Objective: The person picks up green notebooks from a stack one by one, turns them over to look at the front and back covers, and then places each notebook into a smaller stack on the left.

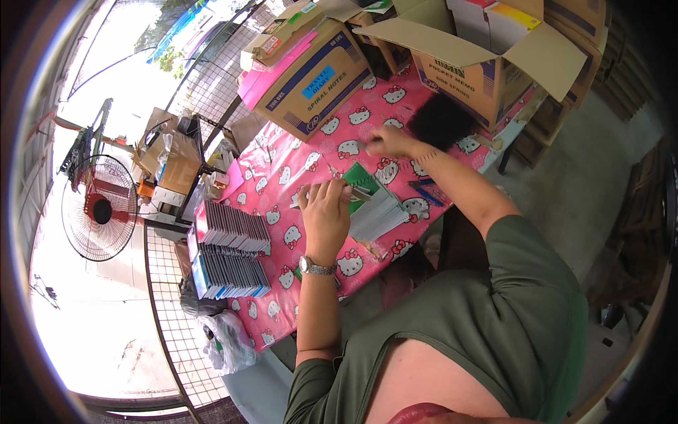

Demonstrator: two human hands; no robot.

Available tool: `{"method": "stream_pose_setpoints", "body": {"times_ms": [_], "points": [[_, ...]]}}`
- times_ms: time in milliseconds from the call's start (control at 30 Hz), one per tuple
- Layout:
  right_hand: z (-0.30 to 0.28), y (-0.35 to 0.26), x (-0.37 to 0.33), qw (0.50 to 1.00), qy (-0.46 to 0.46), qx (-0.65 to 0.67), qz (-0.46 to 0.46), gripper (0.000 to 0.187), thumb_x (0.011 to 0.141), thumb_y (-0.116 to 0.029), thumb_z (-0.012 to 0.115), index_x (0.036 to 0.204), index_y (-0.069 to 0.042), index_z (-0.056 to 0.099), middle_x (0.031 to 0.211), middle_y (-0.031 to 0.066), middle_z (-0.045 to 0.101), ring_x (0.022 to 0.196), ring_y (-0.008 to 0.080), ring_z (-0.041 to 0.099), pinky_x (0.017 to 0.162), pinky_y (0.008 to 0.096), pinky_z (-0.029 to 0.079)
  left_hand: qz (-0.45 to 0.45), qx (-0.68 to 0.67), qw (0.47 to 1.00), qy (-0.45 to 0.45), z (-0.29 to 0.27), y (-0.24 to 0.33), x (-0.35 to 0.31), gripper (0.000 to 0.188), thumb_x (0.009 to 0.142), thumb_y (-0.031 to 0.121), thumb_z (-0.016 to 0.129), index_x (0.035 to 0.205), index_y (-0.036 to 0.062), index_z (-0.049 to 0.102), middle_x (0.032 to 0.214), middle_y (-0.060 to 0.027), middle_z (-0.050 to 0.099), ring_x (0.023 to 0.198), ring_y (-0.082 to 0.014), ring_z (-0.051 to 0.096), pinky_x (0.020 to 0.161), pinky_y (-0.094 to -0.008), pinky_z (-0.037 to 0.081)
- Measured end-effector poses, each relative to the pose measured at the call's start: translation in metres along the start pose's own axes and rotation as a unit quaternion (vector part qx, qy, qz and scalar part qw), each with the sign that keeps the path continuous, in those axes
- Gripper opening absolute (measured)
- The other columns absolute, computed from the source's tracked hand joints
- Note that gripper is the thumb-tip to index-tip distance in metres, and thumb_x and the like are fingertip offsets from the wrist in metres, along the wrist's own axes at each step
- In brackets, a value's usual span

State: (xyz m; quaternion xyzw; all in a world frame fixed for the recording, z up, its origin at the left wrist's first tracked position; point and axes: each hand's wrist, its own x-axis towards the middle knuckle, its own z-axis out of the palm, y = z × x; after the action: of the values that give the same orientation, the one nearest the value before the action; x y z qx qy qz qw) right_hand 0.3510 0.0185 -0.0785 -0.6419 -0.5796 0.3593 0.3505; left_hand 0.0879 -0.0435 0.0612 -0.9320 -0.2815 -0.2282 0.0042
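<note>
My left hand, with a watch on its wrist, is closed around a small notebook seen nearly edge-on, partly hidden by the fingers. Just beneath and beside it lie a green cover with a coil along its edge and a stack of white-edged notebooks. Farther off to the right, my right hand hovers over the table with its fingers pinched together. Whatever may be between those fingertips is too small to make out. Close by that hand sits a black bristly heap. Blue-handled pliers rest near the table's front edge.
Rows of packed small notebooks stand at the table's left. A closed carton and an open carton occupy the far side. The table wears a pink patterned cloth. Beyond it on the left is a fan.
</note>
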Motion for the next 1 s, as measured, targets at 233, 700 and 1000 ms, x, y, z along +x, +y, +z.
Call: {"method": "stream_pose_setpoints", "body": {"times_ms": [233, 700, 1000], "points": [[-0.06, -0.12, -0.06, 0.829, -0.375, 0.366, -0.196, 0.063, 0.08, -0.035, 0.064, 0.129, 0.003, 0.057, 0.124, 0.0099, 0.063, 0.112, 0.0178, 0.059, 0.101, 0.0314, 0.041, 0.005, -0.054, 0.998, 0.027, -0.002, -0.005, 0.002, 0.026, 0.084, 0.02, 0.073, 0.099, 0.0022, 0.061, 0.092, -0.0112, 0.062, 0.09, -0.0307, 0.059, 0.084, -0.0433, 0.04], [-0.06, -0.13, -0.03, 0.891, -0.42, 0.092, -0.149, 0.046, 0.08, -0.029, 0.063, 0.12, -0.007, 0.062, 0.105, 0.0008, 0.061, 0.092, 0.0108, 0.057, 0.079, 0.0281, 0.044, -0.05, 0.036, 0.992, 0.109, -0.006, -0.007, -0.005, 0.031, 0.08, 0.029, 0.078, 0.094, 0.0042, 0.065, 0.089, -0.0111, 0.061, 0.096, -0.0326, 0.056, 0.086, -0.0458, 0.041], [-0.059, -0.152, -0.032, 0.92, -0.374, 0.036, -0.111, 0.051, 0.076, -0.023, 0.069, 0.122, -0.003, 0.061, 0.111, 0.0068, 0.064, 0.103, 0.0158, 0.061, 0.093, 0.0307, 0.048, -0.106, -0.059, 0.988, 0.094, -0.004, -0.017, -0.014, 0.031, 0.077, 0.024, 0.081, 0.092, 0.002, 0.065, 0.085, -0.0125, 0.059, 0.087, -0.0324, 0.052, 0.077, -0.0435, 0.044]]}}
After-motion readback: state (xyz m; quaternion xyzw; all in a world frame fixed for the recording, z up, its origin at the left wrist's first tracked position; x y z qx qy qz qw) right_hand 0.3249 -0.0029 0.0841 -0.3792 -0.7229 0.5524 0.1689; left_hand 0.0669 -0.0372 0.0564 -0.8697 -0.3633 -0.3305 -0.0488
